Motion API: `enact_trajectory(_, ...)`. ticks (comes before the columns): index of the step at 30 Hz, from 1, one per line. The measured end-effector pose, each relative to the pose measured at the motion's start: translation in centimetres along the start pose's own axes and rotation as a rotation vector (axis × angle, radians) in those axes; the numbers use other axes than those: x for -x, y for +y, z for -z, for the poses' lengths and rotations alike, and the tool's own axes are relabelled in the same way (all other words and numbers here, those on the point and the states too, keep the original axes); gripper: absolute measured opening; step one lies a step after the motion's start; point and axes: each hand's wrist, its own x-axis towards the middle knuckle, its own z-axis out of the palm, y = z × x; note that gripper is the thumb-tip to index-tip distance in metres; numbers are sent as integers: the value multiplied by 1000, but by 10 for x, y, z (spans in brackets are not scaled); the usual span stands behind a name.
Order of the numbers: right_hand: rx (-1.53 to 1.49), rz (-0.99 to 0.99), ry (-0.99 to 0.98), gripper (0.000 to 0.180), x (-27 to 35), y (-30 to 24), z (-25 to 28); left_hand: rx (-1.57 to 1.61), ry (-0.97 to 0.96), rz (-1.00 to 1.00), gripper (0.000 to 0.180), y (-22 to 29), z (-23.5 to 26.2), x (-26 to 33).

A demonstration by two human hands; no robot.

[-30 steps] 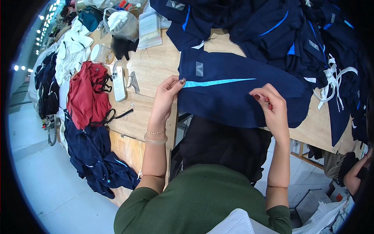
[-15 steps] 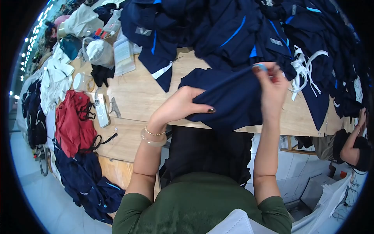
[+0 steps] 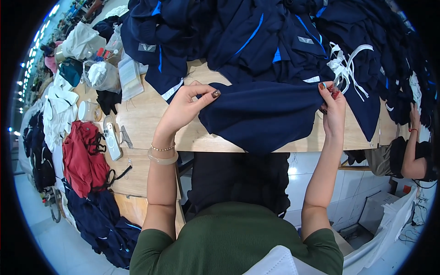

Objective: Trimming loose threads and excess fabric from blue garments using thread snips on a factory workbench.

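A navy fabric piece (image 3: pixel 261 114) is stretched between my two hands over the near edge of the wooden table. Its upper edge runs nearly straight from hand to hand, and the lower part sags in a curve toward the table edge. My left hand (image 3: pixel 185 104) pinches its left upper corner between thumb and fingers. At the right upper corner, my right hand (image 3: pixel 333 103) grips the cloth, thumb on top. A small light-blue bit shows at my right fingertips; I cannot make out what it is.
Navy garments (image 3: pixel 229 36) with blue stripes heap along the back. White cords (image 3: pixel 347 68) lie at the right. Leftward on the table (image 3: pixel 137 169) are a phone (image 3: pixel 111 141), a red bag (image 3: pixel 85 158) and a clear plastic tub (image 3: pixel 88 111). Another person's arm (image 3: pixel 411 151) reaches in at far right.
My left hand has moved left and up to the cloth's corner, and my right hand has shifted slightly right and down. The fabric, bunched and slanted before, is now spread out wide.
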Motion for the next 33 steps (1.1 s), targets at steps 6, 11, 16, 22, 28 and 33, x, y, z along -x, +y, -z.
enact_trajectory(6, 9, -14, -27, 6, 2, -10, -2, 97, 129, -127, 11, 1, -5, -3)
enact_trajectory(11, 186, 150, -212, 16, 15, -2, 19, -682, 293, -365, 4, -16, -25, 23)
enact_trajectory(16, 429, 63, -238, 30, 39, 31, 28, -318, 195, 110, 16, -44, -81, 67)
enact_trajectory(22, 418, 23, -201, 31, 47, 31, 27, 1026, 134, 563, 30, -29, -103, 73)
enact_trajectory(28, 405, 22, -211, 32, 53, 29, 30, 1391, 357, 764, 24, -17, -114, 39)
enact_trajectory(33, 464, 16, -277, 34, 58, 29, 40, 1386, 376, 746, 15, -42, -113, 38)
